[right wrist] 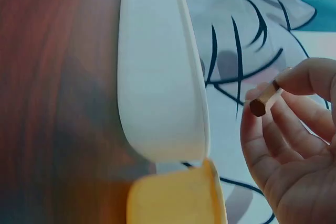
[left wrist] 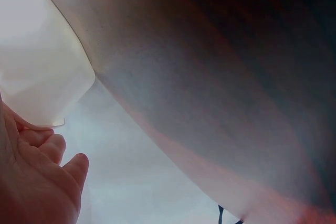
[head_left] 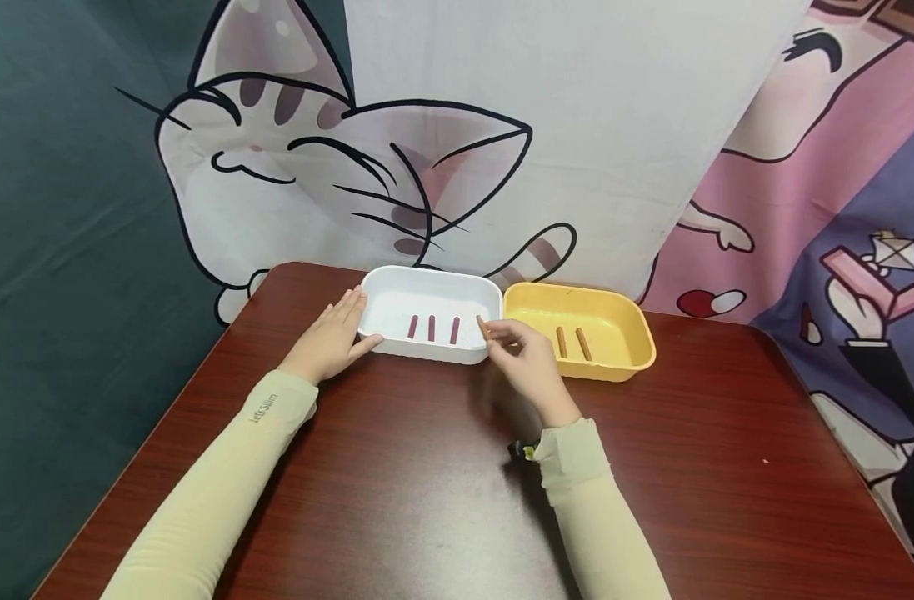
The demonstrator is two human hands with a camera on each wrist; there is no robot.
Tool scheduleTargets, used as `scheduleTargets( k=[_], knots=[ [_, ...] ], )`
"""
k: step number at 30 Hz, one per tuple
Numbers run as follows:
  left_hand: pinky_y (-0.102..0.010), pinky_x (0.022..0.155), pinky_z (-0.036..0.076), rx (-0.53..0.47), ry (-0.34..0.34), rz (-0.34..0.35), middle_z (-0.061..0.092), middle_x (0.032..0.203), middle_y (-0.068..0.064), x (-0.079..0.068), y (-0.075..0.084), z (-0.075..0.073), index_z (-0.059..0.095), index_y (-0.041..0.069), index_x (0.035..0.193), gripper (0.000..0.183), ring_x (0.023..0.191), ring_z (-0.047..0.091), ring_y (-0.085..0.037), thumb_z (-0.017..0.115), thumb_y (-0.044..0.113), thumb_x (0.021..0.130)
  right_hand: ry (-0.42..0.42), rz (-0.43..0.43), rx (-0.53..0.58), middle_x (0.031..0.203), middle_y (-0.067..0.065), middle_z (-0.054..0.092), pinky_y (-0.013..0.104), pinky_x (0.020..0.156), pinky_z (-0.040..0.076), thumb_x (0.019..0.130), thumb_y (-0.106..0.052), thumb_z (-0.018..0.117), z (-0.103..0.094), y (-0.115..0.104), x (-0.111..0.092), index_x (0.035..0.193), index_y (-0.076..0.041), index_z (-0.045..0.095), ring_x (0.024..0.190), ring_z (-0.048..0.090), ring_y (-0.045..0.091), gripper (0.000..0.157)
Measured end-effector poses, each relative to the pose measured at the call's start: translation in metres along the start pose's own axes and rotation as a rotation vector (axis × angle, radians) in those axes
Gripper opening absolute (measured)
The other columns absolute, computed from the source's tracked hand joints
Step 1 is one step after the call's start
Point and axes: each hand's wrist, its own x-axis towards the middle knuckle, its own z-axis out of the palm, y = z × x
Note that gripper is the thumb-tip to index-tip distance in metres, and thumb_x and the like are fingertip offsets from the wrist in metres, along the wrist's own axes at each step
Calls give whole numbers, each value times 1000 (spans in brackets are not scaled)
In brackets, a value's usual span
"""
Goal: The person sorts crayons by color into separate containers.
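Observation:
My right hand pinches a short brown stick between thumb and forefinger, over the right end of a white tray. In the right wrist view, the brown stick shows a flat, angular end. Three dark purple-red sticks lie spaced apart inside the white tray. My left hand rests at that tray's left end, fingers extended along the rim, thumb near the front corner. The left wrist view catches part of the left hand beside the white tray.
A yellow tray stands against the white tray's right end, with two orange-brown sticks in it. Both trays are at the back of a brown table. Behind them hangs a cloth printed with cartoon figures.

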Motion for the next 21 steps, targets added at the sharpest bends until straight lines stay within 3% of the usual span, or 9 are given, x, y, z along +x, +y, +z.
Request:
scheduleTargets(
  k=[11,18,21],
  knots=[
    [-55,123,17,-4,6,5,11,168,-21,-1,0,-1,16,-8,158,88,155,11,-36,48,53,104,93,83,-118,105,18,73,41,87,58,92,-4,67,-33,14,17,117,1,71,94,70,30,26],
    [-55,123,17,-3,8,6,12,167,-22,0,-1,0,17,-9,158,88,155,12,-36,48,53,104,101,164,-176,105,19,73,19,72,53,93,-8,66,-52,29,27,117,1,71,91,70,30,26],
    [-54,123,17,0,5,4,11,167,-22,0,-1,1,16,-8,158,88,155,12,-36,48,53,104,77,212,-192,105,19,73,16,70,50,93,-8,65,-58,37,32,118,1,71,92,70,30,27]
  ],
)
